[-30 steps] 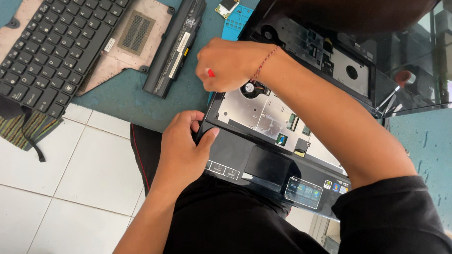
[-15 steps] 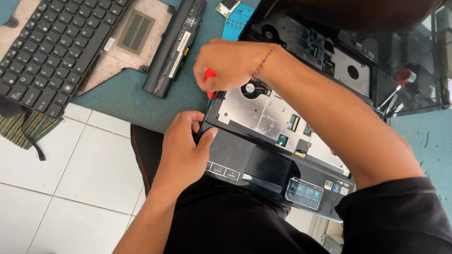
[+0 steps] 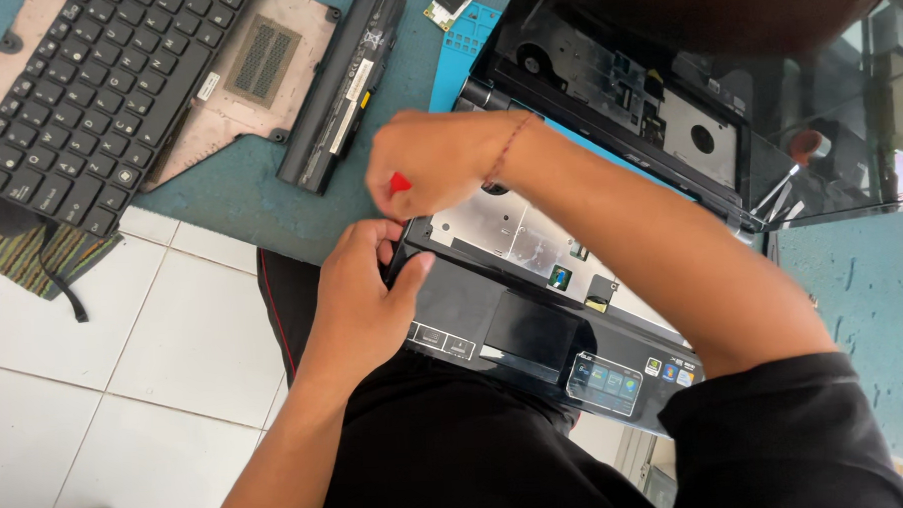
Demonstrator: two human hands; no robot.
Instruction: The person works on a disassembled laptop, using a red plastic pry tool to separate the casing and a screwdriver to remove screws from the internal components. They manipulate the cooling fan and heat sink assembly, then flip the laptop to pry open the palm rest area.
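Teal counter (image 3: 239,196) is already carrying the removed keyboard (image 3: 86,96) and battery (image 3: 344,87), while the left hand (image 3: 365,297) is gripping the still half-stripped laptop (image 3: 534,311) and the right hand (image 3: 433,164) is pinching a red-tipped tool (image 3: 399,182) at its corner.

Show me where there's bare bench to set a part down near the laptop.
Bare teal bench top lies between the battery and the tiled edge, and more right of the laptop. Around both hands, left hand and right hand, it is crowded; the keyboard fills the left.
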